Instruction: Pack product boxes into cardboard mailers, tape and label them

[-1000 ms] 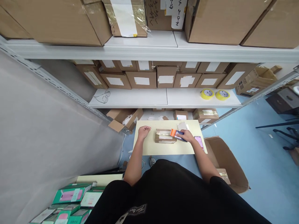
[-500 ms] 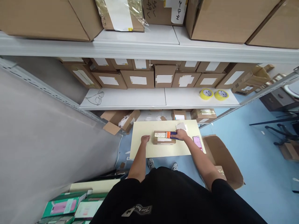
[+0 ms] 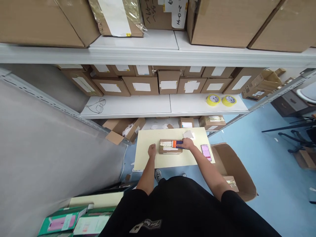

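A small brown cardboard box (image 3: 170, 150) with shiny tape and white labels lies on the cream tabletop (image 3: 145, 138). My right hand (image 3: 187, 144) is wrapped round the dark blue handle of a scraper (image 3: 174, 144). The scraper's orange head lies over the taped top of the box, pointing left. Just left of the box, apart from it, my left hand (image 3: 152, 150) is closed, and whatever its fingers hold, if anything, is hidden.
A phone (image 3: 206, 152) and a white pad (image 3: 188, 134) lie on the table. Two yellow tape rolls (image 3: 213, 100) sit on the shelf (image 3: 138, 104) ahead, before a row of boxes. An open carton (image 3: 233, 164) stands right; another open box (image 3: 123, 128) stands left.
The view has shifted slightly, moving the scene a little left. My left hand has turned from pointing toward the box to a more upright fist. The scraper stays over the box.
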The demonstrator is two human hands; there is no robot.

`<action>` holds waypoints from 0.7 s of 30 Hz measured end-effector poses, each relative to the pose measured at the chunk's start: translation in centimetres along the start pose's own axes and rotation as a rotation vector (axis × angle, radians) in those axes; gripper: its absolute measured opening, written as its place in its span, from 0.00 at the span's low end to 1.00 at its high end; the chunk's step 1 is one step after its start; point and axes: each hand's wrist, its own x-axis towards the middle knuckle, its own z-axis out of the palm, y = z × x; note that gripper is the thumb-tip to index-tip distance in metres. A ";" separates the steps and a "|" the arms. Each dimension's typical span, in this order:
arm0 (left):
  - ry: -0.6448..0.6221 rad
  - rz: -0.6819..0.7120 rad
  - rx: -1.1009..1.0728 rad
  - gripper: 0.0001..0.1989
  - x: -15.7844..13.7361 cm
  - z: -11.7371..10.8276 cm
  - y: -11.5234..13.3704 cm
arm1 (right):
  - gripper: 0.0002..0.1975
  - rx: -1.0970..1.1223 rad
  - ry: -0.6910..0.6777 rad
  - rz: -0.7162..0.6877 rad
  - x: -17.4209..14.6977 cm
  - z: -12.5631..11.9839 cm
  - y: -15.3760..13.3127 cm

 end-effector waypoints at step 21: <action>-0.136 0.183 0.179 0.24 -5.0 11.8 1.4 | 0.40 -0.020 -0.047 0.123 -2.4 -0.7 8.1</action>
